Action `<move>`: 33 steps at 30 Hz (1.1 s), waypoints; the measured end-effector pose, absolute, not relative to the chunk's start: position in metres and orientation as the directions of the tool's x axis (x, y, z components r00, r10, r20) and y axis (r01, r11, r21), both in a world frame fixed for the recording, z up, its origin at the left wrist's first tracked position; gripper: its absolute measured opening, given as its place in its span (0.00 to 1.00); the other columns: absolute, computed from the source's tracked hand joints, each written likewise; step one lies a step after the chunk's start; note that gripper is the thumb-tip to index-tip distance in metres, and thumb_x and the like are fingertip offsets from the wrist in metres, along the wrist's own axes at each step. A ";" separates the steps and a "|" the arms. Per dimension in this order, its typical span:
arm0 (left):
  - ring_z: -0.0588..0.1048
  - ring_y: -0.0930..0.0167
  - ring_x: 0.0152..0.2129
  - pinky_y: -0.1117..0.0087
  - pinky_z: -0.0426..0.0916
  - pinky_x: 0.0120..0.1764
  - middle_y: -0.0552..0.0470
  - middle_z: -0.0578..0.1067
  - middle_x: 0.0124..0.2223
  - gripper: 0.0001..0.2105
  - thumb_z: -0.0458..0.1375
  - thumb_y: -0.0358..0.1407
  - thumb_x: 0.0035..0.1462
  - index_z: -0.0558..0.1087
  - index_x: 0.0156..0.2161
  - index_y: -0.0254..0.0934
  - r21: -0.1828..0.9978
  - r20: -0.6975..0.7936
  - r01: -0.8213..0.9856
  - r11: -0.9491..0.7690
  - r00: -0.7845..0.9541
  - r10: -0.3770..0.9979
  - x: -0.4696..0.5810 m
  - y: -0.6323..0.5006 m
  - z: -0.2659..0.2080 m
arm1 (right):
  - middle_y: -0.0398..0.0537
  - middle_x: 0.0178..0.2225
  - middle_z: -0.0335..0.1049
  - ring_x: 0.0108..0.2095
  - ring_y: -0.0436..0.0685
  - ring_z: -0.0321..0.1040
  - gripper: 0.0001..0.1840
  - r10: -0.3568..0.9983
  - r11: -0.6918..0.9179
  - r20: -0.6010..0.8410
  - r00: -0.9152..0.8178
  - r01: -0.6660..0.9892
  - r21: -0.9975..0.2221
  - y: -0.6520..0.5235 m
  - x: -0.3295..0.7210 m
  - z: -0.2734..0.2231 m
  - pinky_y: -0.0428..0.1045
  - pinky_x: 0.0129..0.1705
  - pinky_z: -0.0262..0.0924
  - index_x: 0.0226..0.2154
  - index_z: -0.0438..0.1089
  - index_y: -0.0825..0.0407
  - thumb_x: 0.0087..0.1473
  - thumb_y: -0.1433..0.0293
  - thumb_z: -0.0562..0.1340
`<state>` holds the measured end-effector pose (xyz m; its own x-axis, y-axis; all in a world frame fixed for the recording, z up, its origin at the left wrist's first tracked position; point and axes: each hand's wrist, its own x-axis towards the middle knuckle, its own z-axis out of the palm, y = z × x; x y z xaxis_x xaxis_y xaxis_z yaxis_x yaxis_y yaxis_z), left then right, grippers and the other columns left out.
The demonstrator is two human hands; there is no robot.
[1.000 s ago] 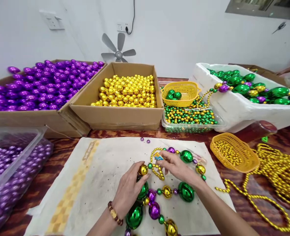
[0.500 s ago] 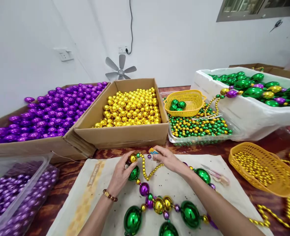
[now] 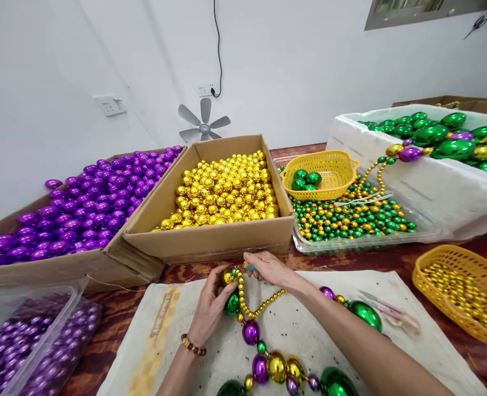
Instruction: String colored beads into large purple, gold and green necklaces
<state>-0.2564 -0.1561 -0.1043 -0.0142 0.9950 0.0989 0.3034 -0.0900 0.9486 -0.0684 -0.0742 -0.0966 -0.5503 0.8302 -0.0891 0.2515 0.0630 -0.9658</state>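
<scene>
A bead necklace of purple, gold and green balls lies across the pale cloth. My left hand is closed on it, with the thumb and fingers around a gold ball and beside a green ball. From there a string of small gold beads loops down and runs behind my right wrist. My right hand pinches a small orange-and-blue lighter, whose end is close to the cord at the top of the strand. The lighter is partly hidden by the fingers.
Cardboard boxes of purple balls and gold balls stand behind the cloth. A yellow basket sits over a tray of small beads. Pink-handled scissors and a basket of gold beads are to the right.
My right hand has brought the lighter left, nearer to the cord by my left hand. A loose purple bead beside it no longer shows. The view has shifted slightly.
</scene>
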 end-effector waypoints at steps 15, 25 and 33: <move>0.70 0.66 0.48 0.67 0.62 0.51 0.48 0.71 0.52 0.18 0.57 0.38 0.58 0.65 0.53 0.41 0.974 0.042 0.221 -0.039 -0.009 0.999 -0.260 -0.155 -0.105 | 0.44 0.23 0.64 0.25 0.49 0.53 0.31 0.815 0.442 0.093 -0.572 0.509 -0.739 -0.072 -0.077 -0.079 0.45 0.28 0.42 0.24 0.66 0.53 0.65 0.55 0.40; 0.71 0.64 0.48 0.65 0.64 0.51 0.47 0.72 0.52 0.18 0.58 0.39 0.56 0.67 0.52 0.40 0.982 0.033 0.188 -0.029 -0.016 0.999 -0.258 -0.153 -0.102 | 0.46 0.26 0.69 0.26 0.51 0.59 0.31 0.795 0.496 0.099 -0.599 0.547 -0.675 -0.071 -0.076 -0.075 0.46 0.29 0.42 0.29 0.70 0.51 0.66 0.56 0.40; 0.71 0.65 0.48 0.66 0.64 0.50 0.47 0.72 0.52 0.18 0.59 0.39 0.56 0.67 0.52 0.40 0.981 0.038 0.192 -0.034 -0.016 0.999 -0.260 -0.154 -0.106 | 0.46 0.26 0.70 0.26 0.51 0.60 0.30 0.791 0.479 0.072 -0.607 0.543 -0.689 -0.072 -0.073 -0.072 0.46 0.28 0.42 0.28 0.71 0.51 0.65 0.55 0.41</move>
